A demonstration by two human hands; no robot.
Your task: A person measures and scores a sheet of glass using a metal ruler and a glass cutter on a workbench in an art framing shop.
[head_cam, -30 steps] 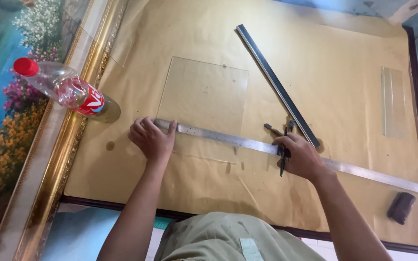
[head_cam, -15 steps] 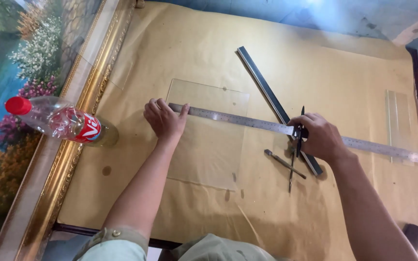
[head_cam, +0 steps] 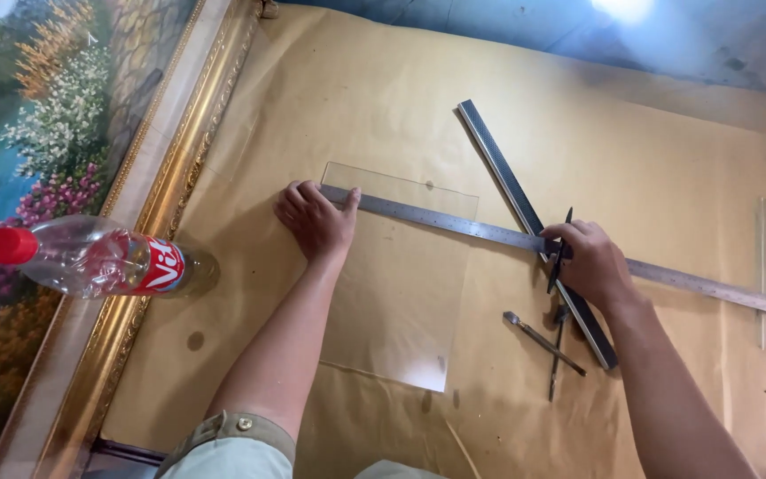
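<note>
Head view: left hand [head_cam: 316, 220] fingers flat on steel ruler [head_cam: 454, 223] (over glass pane [head_cam: 401, 293]); right hand [head_cam: 591, 262] fingers grip a black tool [head_cam: 559, 253].

Both bare forearms reach forward over the paper-covered table. The left hand [head_cam: 316, 220] lies flat, palm down, fingers spread slightly and pointing toward the far edge, thumb out to the right. The right hand [head_cam: 589, 262] sits farther right, fingers curled in a loose pinch, wrist bent a little, its forearm angling back toward the table's near right corner.
</note>
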